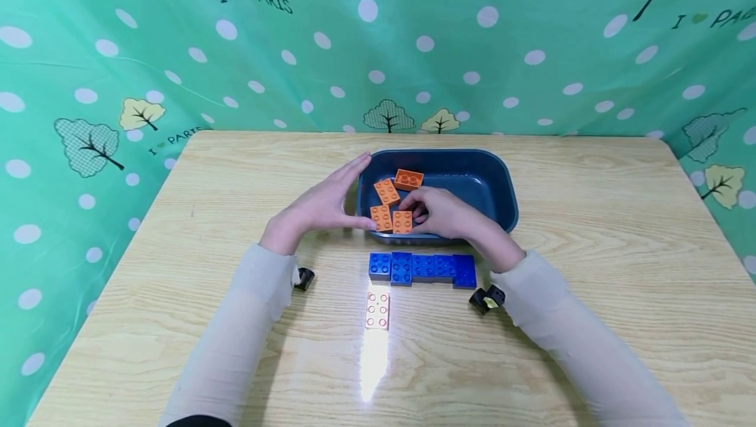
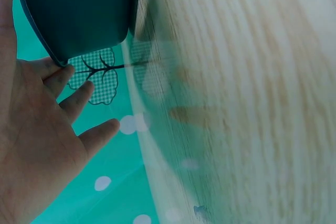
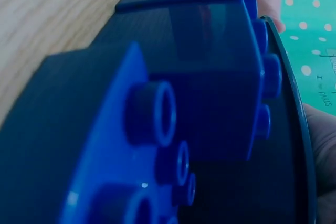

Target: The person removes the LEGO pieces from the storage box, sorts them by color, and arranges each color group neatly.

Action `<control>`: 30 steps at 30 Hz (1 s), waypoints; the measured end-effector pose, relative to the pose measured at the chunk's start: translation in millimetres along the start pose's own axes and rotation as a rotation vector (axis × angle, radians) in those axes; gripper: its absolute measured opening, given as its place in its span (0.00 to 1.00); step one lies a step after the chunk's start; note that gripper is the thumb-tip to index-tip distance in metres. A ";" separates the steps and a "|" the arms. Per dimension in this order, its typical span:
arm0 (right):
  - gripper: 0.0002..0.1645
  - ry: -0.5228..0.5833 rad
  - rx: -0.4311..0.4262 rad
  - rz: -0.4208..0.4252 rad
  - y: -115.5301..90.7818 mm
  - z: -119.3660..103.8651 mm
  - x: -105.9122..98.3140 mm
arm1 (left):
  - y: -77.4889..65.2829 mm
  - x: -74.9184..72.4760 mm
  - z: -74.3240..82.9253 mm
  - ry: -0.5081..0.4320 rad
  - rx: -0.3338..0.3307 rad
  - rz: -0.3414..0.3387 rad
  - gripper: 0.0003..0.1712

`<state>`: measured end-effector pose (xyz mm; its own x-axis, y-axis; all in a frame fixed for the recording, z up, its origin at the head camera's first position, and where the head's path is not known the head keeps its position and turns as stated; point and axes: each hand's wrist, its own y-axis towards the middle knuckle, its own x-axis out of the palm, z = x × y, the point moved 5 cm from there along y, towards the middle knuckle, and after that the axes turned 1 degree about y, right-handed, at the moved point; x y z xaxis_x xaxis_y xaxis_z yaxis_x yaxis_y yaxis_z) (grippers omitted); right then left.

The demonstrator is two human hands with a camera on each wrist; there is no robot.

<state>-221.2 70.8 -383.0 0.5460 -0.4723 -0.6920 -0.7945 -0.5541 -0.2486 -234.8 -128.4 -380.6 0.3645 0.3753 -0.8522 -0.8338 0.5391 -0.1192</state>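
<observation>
A dark blue plastic tub (image 1: 472, 159) stands on the table with several orange toy bricks inside, bunched toward its left end. My left hand (image 1: 321, 201) spans the tub's left end, fingers straight along the rim and thumb by the front left corner, near an orange brick (image 1: 381, 218). In the left wrist view its fingertips (image 2: 64, 72) touch the rim. My right hand (image 1: 445, 214) reaches over the front wall, finger and thumb bent at an orange brick (image 1: 402, 222) near that wall. Another orange brick (image 1: 386, 191) and one on its side (image 1: 409, 180) lie behind.
Before the tub runs a row of blue bricks (image 1: 423, 267), looming close in the right wrist view. Nearer me, a pale brick (image 1: 377, 311) lies in a bright glare. Black wrist devices (image 1: 487, 299) sit under the sleeves. A green dotted cloth (image 1: 366, 53) hangs behind the table.
</observation>
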 end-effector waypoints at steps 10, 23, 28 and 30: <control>0.27 0.024 0.076 0.071 -3.9 2.3 -3.5 | 0.2 0.5 -0.4 0.001 -0.002 0.002 0.73; 0.29 0.026 0.014 0.276 -43.1 -5.6 -28.4 | -1.8 -1.1 0.9 0.008 0.001 -0.006 0.74; 0.29 0.063 -0.018 0.330 -64.2 -13.8 -31.3 | -1.7 -0.8 1.2 0.007 -0.004 -0.001 0.73; 0.29 0.074 -0.044 0.351 -73.6 -18.4 -30.9 | -1.4 -0.6 1.3 0.007 -0.005 0.000 0.73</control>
<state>-174.7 113.5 -330.8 0.2608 -0.6866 -0.6786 -0.9257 -0.3774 0.0260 -233.3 -128.4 -379.3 0.3619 0.3703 -0.8555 -0.8357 0.5355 -0.1217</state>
